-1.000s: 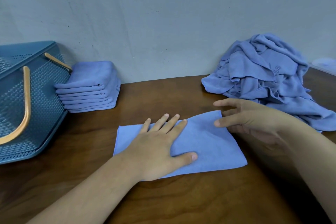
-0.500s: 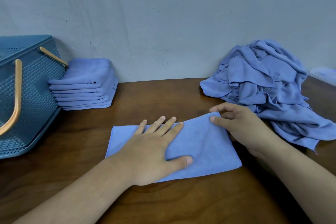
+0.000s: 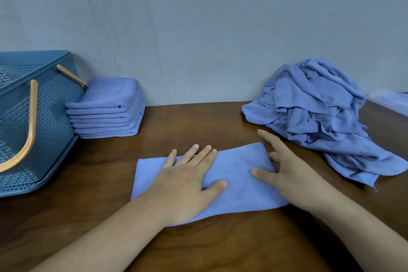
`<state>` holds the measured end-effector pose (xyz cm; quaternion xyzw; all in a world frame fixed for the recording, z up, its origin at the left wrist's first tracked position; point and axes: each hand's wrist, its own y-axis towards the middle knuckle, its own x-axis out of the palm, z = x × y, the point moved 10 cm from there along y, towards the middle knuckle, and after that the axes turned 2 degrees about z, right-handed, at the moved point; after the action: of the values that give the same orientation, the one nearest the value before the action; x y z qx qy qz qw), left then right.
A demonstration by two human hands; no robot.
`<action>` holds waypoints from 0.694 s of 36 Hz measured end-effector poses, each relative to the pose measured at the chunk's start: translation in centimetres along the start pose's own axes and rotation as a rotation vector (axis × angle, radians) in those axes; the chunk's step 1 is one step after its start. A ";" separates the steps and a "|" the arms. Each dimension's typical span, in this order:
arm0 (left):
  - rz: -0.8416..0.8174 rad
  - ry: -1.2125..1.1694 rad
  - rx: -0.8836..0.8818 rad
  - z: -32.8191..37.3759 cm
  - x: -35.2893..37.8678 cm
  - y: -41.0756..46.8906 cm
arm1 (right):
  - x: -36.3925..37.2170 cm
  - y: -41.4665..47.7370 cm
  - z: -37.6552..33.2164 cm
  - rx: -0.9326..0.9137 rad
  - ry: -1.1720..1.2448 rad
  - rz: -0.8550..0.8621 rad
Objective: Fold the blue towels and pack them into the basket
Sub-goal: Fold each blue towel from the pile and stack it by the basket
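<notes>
**Mia:** Head view looks down at a brown desk [image 3: 220, 121]; one blue towel [image 3: 240, 174] lies flat in the middle, folded into a long strip; both hands are on it.

**Sam:** What are the hands doing?

**Mia:** The left hand [image 3: 185, 185] lies flat on the left part, fingers spread, pressing down; the right hand [image 3: 289, 174] is open too, at the right end, thumb on top of the cloth; some fingers look tucked at the edge, but I cannot tell if they are under it; neither hand is squeezing the cloth.

**Sam:** So how much is done?

**Mia:** Some; a neat stack of folded towels [image 3: 108, 110] sits at the back left, right beside the basket [image 3: 44, 121], maybe touching it; I think the strip needs at least one more fold to match them.

**Sam:** And what is left?

**Mia:** Lots; a big messy pile of towels [image 3: 318, 115] sits at the back right, not folded at all; I guess that is more than half the job; and no towel looks packed yet.

**Sam:** Is the basket empty?

**Mia:** I cannot see down inside it; only the side with little holes and its orange handles [image 3: 28, 134] show; nothing blue pokes over the top; something pale at the far right edge is too blurry to name.
</notes>
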<state>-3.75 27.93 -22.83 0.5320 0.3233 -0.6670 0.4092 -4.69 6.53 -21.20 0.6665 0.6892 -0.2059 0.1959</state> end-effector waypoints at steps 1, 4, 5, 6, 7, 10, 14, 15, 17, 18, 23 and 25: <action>0.009 -0.009 0.001 0.0 -0.1 0.0 | 0.0 -0.3 -0.4 -0.040 -0.034 0.016; 0.054 -0.040 0.004 -0.1 -0.5 0.1 | -0.4 0.0 -0.2 -0.057 -0.034 0.069; 0.076 -0.047 0.005 -0.1 -0.8 0.0 | -0.6 0.3 0.3 -0.046 -0.039 0.082; 0.097 -0.048 0.007 0.0 -1.1 0.0 | -0.8 0.5 0.6 -0.036 -0.048 0.085; 0.114 -0.046 0.008 0.0 -1.3 -0.2 | -0.8 0.7 1.0 -0.030 -0.055 0.079; 0.128 -0.031 -0.005 -0.4 -2.1 -1.2 | -1.1 0.8 1.4 -0.017 -0.058 0.069; 0.104 -0.044 -0.039 -2.9 -2.7 -3.4 | -1.6 0.7 1.7 0.031 -0.069 0.035; 0.096 -0.047 -0.054 -4.0 -2.8 -4.1 | -1.5 0.7 1.8 0.041 -0.076 0.016; 0.081 -0.081 -0.084 -6.4 -2.8 -5.7 | -1.2 0.4 1.7 0.048 -0.112 -0.023; 0.076 -0.103 -0.095 -7.6 -2.8 -6.5 | -1.0 0.1 1.5 0.043 -0.140 -0.045; 0.081 -0.184 -0.125 -10.3 -2.9 -8.8 | 0.1 0.0 0.3 -0.008 -0.271 -0.093; 0.089 -0.183 -0.132 -10.4 -2.9 -8.7 | 0.1 0.3 0.0 -0.030 -0.295 -0.083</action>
<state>-6.57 41.46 -22.38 0.4546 0.3040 -0.6712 0.5003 -4.42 6.60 -21.27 0.5968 0.6829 -0.2993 0.2963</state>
